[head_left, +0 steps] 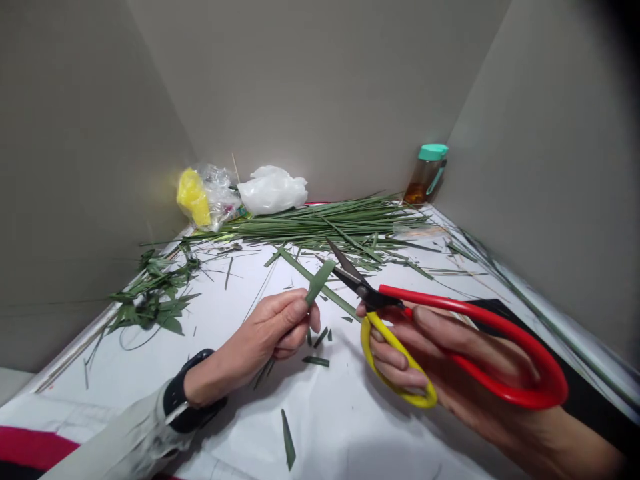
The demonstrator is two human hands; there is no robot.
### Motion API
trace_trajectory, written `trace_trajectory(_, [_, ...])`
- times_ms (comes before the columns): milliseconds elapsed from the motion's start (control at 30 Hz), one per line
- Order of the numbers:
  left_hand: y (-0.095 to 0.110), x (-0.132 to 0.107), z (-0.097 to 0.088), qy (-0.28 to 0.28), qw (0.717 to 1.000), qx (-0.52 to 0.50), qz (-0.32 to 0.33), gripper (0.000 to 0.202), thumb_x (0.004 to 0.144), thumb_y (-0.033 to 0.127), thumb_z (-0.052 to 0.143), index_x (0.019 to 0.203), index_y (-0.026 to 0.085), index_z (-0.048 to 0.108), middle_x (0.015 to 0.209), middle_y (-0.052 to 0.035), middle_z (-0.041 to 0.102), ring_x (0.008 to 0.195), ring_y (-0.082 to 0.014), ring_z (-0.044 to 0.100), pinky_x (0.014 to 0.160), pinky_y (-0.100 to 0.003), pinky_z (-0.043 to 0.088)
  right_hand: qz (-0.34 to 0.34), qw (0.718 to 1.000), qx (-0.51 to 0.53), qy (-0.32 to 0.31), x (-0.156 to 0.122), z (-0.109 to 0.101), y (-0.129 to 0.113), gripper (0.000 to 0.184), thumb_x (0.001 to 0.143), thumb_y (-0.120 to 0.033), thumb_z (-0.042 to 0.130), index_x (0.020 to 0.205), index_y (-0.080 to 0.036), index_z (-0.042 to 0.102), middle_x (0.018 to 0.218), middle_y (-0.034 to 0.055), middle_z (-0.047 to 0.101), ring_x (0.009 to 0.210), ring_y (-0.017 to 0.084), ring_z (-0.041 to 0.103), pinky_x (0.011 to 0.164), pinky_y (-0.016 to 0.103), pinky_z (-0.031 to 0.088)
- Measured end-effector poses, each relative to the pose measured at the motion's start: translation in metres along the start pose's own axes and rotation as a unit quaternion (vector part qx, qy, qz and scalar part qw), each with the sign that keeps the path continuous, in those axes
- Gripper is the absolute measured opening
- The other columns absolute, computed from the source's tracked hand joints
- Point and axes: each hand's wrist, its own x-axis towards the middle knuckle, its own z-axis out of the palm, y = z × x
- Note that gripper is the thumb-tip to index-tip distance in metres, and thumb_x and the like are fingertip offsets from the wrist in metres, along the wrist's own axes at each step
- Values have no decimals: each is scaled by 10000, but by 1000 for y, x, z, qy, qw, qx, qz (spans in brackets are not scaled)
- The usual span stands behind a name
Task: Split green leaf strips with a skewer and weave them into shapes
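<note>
Two hands were in view, both occupied, over a white counter (345, 427) strewn with green leaf bits. Left hand (283, 327) was pinched narrow, thumb against the fingers, on a folded leaf strip (320, 281); the strip's broad free end stuck up and rightward past the thumb. Right hand (440, 339) was wrapped around the handles of scissors (367, 293), one loop red, the other yellow, thumb through the red and fingers through the yellow. Dark blades were parted slightly, pointing up and left, tips close by the strip's free end; couldn't tell whether metal touched leaf. So the folded strip sat in the left hand's grip, between the left hand and the blades, with the right hand farther to its right.

A long leaf strip (299, 267) ran diagonally behind the folded one, toward the right hand's fingers; unclear if held. Small snips (316, 361) lay below, between the hands, and a pointed leaf piece (289, 440) lay nearer the wearer. Long leaf bundle (325, 225) stretched across the back, with a white plastic bag (274, 191) and a yellow item (194, 198) in clear plastic just behind. Teal-lidded bottle (425, 175) stood back right; leaf scraps (160, 300) were heaped at left.
</note>
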Motion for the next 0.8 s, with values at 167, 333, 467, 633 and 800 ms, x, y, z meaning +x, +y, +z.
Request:
trace_trajectory(167, [-2,0,-1,-7,1000,-11,-4,373,1000,486,519,843,154,577,518,94,293,452,-52,179,416,-175,171,-14,999,32,-10,1,3,4,300,901,-443,658,945,-148,690,705,12,471,556,59,404,510,191,283])
trace_trajectory(333, [-1,0,0,-3,1000,-22,-13,376,997,480,527,808,157,558,525,90,289,454,-51,159,412,-187,139,-19,999,-8,-27,3,2,8,256,927,-433,646,903,-178,653,639,-31,445,439,20,334,414,164,223])
trace_trajectory(467, [-3,2,0,-9,999,-33,-29,369,996,451,537,773,157,544,541,81,288,465,-54,152,412,-192,126,-51,997,-58,2,6,-8,-4,286,896,-476,675,828,-205,617,570,-66,394,359,4,229,357,174,155])
trace_trajectory(633, [-4,7,-7,34,998,-48,-9,328,999,443,532,859,151,587,533,90,267,464,-49,156,427,-181,136,-147,860,-446,202,14,-49,-23,303,850,-501,692,999,-239,658,679,-11,536,505,113,457,452,244,350])
trace_trajectory(800, [3,9,-14,95,992,-80,30,244,978,339,542,913,119,626,587,54,389,476,-41,196,430,-164,176,-97,575,-788,198,27,-98,-22,313,949,-375,473,1081,-206,700,927,99,602,796,236,604,709,362,468])
